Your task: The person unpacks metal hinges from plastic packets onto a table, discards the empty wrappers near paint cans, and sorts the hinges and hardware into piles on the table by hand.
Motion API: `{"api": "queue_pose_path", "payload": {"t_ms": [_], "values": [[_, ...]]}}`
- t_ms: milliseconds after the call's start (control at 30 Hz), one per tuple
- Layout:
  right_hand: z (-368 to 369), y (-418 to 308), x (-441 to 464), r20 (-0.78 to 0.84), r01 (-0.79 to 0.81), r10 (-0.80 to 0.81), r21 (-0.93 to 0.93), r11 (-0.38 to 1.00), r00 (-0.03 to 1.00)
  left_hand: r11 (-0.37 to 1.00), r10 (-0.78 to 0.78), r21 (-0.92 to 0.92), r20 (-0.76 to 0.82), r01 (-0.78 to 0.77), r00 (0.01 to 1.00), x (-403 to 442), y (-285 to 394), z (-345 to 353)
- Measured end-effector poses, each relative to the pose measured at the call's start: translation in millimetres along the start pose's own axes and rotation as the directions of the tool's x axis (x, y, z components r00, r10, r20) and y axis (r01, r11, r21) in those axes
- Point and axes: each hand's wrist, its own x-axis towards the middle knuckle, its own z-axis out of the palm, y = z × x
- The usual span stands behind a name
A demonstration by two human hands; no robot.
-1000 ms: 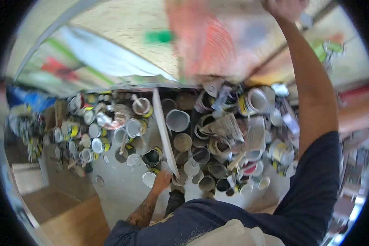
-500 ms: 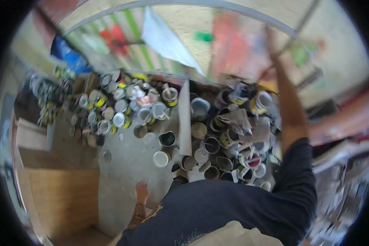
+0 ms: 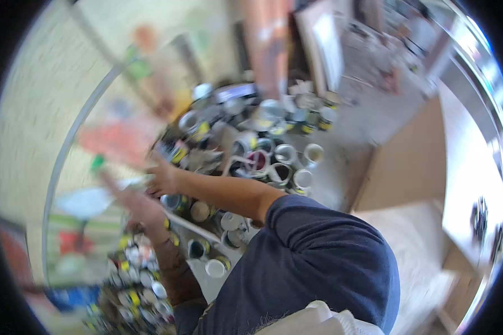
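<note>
My left hand [image 3: 138, 205] is raised before the painted wall, blurred, with its fingers stretched out. Beside it, my right hand [image 3: 165, 176] reaches across from the right, fingers apart and nothing clearly visible in them. Whether the two hands touch I cannot tell. Behind them, a pale blue-white patch [image 3: 86, 200] and a blurred red patch [image 3: 117, 142] show on the wall. Below and past my right forearm stand many paint buckets, among them one with dark red inside [image 3: 257, 161] and a white-topped one [image 3: 216, 268].
More cans [image 3: 134, 296] crowd the floor at lower left, near a blue sheet [image 3: 72, 297]. A long pale board [image 3: 187, 224] lies among the buckets. On the right stands a large brown panel [image 3: 405, 156]. Another person [image 3: 422, 30] is far off at upper right.
My view has swung to the right and tilted. My left hand, low at my side before, has come up in front near my right hand. My right arm is now bent across me.
</note>
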Motion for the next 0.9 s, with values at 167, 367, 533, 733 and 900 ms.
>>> {"api": "queue_pose_path", "payload": {"t_ms": [167,367,533,733,900], "values": [[-14.6,-82.6,-205.2,-0.203,0.552,-0.656,-0.396,0.734,0.727,0.895,-0.350,0.243,0.902,0.375,0.251,-258.7,-135.0,83.5],[-174.7,130.2,-507.6,-0.732,0.306,-0.663,-0.675,0.672,-0.157,0.957,-0.213,0.151,0.945,-0.247,-0.249,-467.9,-162.4,-57.7],[-310.7,489.8,-641.7,-0.731,0.494,0.094,-0.356,0.793,-0.676,0.981,-0.174,0.192,0.911,0.012,-0.374,-474.5,-149.4,-65.6],[-283.4,732.7,-676.1,-0.632,0.742,0.524,-0.124,0.659,-0.571,0.697,-0.131,0.371,0.907,0.613,-0.400,-455.5,-75.3,12.1],[-252.4,801.4,-765.7,-0.907,-0.826,0.142,0.420,0.375,-0.397,0.837,0.064,0.153,0.927,0.526,-0.371,-407.1,116.1,51.6]]}}
